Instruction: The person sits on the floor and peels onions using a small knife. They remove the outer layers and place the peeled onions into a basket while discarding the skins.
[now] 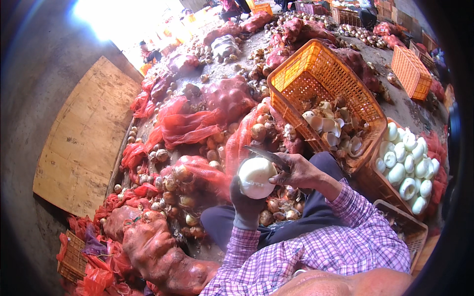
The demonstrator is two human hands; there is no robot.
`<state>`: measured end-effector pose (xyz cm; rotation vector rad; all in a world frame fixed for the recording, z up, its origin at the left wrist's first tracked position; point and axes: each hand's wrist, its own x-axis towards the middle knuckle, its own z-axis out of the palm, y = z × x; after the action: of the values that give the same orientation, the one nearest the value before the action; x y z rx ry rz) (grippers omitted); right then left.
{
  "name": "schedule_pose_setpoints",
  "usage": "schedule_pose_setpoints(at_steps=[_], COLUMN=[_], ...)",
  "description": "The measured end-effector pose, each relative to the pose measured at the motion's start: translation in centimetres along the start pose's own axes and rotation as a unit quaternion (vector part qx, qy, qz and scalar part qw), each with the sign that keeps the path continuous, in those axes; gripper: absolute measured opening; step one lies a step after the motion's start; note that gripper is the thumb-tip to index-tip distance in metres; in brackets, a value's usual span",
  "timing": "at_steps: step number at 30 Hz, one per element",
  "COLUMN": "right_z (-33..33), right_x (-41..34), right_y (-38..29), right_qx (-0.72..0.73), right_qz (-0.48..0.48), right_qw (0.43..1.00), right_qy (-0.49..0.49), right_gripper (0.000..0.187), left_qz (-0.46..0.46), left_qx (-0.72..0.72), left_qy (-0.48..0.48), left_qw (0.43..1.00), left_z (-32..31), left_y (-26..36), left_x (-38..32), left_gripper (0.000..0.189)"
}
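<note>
A large white peeled onion [257, 177] rests in my left hand [246, 209], which wears a dark grey glove. My bare right hand [296, 171] grips a knife [268, 157] by its handle, the blade pointing left above the onion's upper edge. The right thumb is at the onion's right side. Below and around my hands lie unpeeled onions [274, 206] with brown skins, between my legs and in front of me. A red mesh sack [240, 142] spreads just beyond the onion.
An orange plastic crate [329, 68] holding peels [326, 124] leans at my right. Beside it, another crate [383, 188] is heaped with peeled onions [407, 162]. Full mesh sacks [159, 248] lie at my left, near a wooden board [85, 137]. Several people sit farther off.
</note>
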<state>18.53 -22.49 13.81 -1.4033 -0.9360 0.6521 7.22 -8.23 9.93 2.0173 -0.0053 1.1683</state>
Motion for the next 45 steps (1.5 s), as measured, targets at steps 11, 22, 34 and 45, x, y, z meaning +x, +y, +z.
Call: schedule_pose_setpoints(at_steps=[11, 22, 34, 45], right_z=[0.0, 1.0, 2.3, 2.8], right_x=[0.1, -2.0, -2.1, -1.5], right_y=[0.5, 0.0, 0.4, 0.0], right_qx=[-0.013, -0.055, 0.0, 0.141], right_qz=[-0.027, 0.111, 0.234, 0.271], right_qw=[0.999, 0.99, 0.972, 0.951], right_qy=[0.028, 0.067, 0.027, -0.039], right_gripper=[0.052, 0.021, 0.023, 0.034], left_qz=[0.004, -0.018, -0.026, -0.077], left_qx=[-0.004, 0.111, -0.016, 0.008], left_qy=[0.03, 0.091, 0.124, 0.133], left_qw=[1.0, 0.989, 0.992, 0.988], left_z=[0.7, -0.4, -0.3, 0.5], left_y=[-0.3, -5.4, -4.0, -3.8], left_x=[-0.1, -2.5, -1.1, -1.1], left_gripper=[0.071, 0.099, 0.085, 0.065])
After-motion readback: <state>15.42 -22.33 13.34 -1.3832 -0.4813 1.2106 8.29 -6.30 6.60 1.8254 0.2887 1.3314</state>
